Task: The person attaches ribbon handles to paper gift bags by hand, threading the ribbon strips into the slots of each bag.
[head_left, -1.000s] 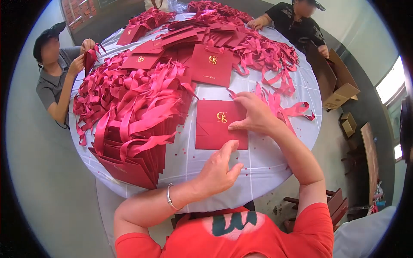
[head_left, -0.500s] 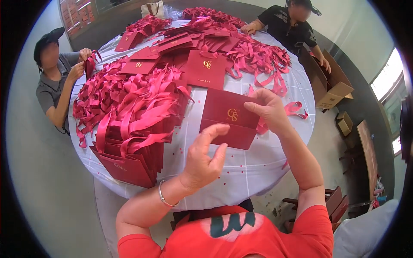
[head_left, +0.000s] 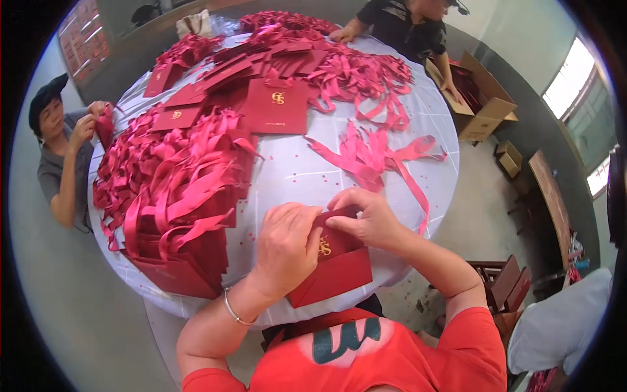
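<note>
A dark red paper gift bag (head_left: 336, 277) with a gold emblem stands tilted near the table's front edge, its lower panel facing me. My left hand (head_left: 285, 238) closes on its top edge at the left, thumb against the front. At the right of the same edge, my right hand (head_left: 367, 221) pinches the bag between thumb and fingers. The bag's opening is mostly covered by my fingers. Beyond my hands lie loose pink ribbons (head_left: 372, 157). To the left stands a packed row of red gift bags (head_left: 175, 277) with pink ribbon handles.
Flat red bags (head_left: 277, 108) and more ribbons (head_left: 369, 75) cover the far part of the round, white-clothed table (head_left: 277, 179). One person (head_left: 62, 157) handles a red bag at the left. Another person (head_left: 405, 26) reaches into a cardboard box (head_left: 483, 121) at the far right.
The bag has come down toward me onto the table edge. My left hand, open before, now grips its top edge with my right hand. The view has shifted, showing the loose ribbons behind.
</note>
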Tool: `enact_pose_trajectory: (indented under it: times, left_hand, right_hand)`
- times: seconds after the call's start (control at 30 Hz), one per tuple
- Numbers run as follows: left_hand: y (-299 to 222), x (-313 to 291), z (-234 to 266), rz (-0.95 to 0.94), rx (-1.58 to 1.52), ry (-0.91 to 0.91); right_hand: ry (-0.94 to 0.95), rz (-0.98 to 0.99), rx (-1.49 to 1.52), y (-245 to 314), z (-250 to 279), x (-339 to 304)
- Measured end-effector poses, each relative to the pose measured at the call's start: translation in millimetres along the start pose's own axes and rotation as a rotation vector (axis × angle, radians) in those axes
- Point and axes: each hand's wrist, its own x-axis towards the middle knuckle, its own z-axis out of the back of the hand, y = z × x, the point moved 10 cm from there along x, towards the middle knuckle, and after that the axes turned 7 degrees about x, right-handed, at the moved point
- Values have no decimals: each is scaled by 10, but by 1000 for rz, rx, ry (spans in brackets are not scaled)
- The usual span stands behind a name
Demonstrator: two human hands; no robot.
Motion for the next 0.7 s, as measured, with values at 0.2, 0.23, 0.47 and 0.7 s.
enact_pose_trajectory:
  times: [0.2, 0.23, 0.47, 0.7]
  left_hand:
    - [157, -74, -252, 100, 113, 158]
    - [162, -85, -258, 100, 107, 163]
    - [233, -137, -302, 184, 125, 230]
    - [366, -255, -468, 361, 16, 406]
  right_hand:
    - [114, 110, -142, 163, -45, -32]
    - [74, 140, -139, 192, 31, -30]
    - [-368, 65, -269, 6, 1253, -231]
    - [-424, -351, -818, -551, 1759, -358]
